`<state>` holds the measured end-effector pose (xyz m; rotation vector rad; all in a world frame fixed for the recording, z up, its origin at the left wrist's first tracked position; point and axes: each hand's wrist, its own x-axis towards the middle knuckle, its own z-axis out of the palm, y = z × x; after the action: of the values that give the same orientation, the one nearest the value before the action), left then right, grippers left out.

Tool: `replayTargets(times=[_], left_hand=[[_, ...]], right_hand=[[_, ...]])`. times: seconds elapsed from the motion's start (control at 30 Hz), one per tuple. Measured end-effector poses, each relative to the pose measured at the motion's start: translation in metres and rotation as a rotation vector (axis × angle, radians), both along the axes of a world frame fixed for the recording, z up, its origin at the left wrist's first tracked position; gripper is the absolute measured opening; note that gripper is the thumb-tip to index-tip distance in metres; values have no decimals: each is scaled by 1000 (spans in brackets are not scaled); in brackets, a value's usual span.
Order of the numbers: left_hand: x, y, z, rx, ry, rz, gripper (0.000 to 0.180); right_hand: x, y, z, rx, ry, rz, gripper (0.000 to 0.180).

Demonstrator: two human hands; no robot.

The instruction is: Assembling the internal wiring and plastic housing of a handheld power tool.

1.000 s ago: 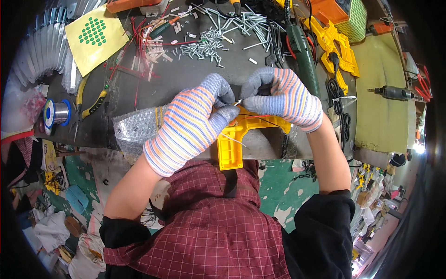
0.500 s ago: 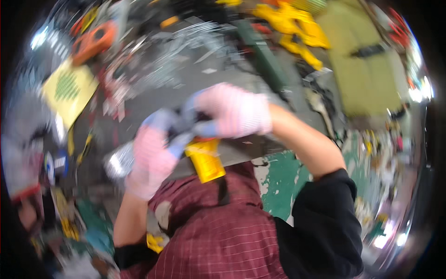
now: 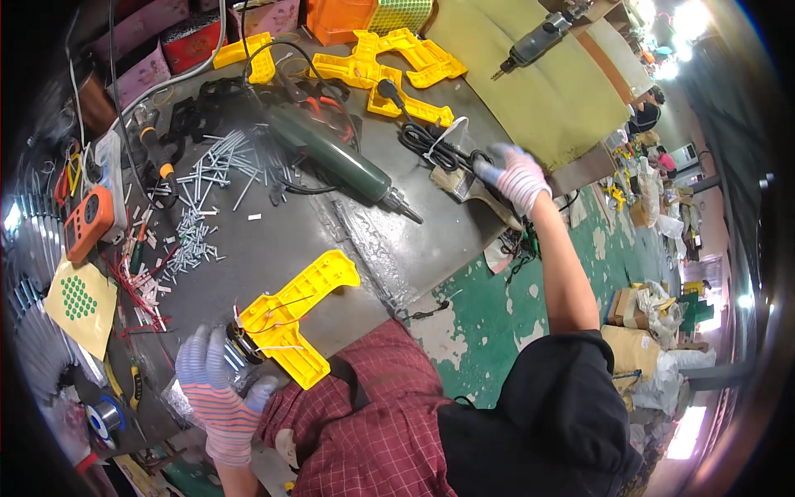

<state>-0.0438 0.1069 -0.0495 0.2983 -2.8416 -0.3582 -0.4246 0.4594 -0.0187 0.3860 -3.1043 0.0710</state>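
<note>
My left hand [image 3: 217,396], in a striped glove, is wrapped round the motor [image 3: 240,346] at the end of a yellow power-tool housing half [image 3: 290,319]. The housing lies open side up at the table's front edge, with thin wires along it. My right hand [image 3: 522,180], also gloved, reaches out to the right and closes its fingertips on a coiled black power cord [image 3: 435,149]. A white tie binds the cord, and its plug [image 3: 387,89] points away from me. The palm partly hides the grip.
A dark green electric screwdriver [image 3: 331,157] lies mid-table. Left of it are scattered screws [image 3: 199,215], an orange socket box [image 3: 88,222] and a soldering iron [image 3: 154,149]. More yellow housings [image 3: 356,66] lie at the back. A drill [image 3: 542,40] rests on a yellowish mat [image 3: 530,91].
My right hand has left the yellow housing and moved out right to the cord. The left hand has lowered toward the left with the housing. My view has shifted and sharpened.
</note>
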Motion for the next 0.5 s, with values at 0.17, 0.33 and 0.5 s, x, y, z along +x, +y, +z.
replayTargets(times=[0.17, 0.33, 0.5], left_hand=[[5, -2, -22, -48, 37, 51, 80], [5, -2, -22, -40, 68, 32, 77], [7, -3, -19, -46, 74, 47, 75]], right_hand=[[-12, 8, -10, -247, -139, -5, 44], [-15, 13, 24, -391, -69, 225, 31], [12, 23, 75, -506, -685, -26, 30]])
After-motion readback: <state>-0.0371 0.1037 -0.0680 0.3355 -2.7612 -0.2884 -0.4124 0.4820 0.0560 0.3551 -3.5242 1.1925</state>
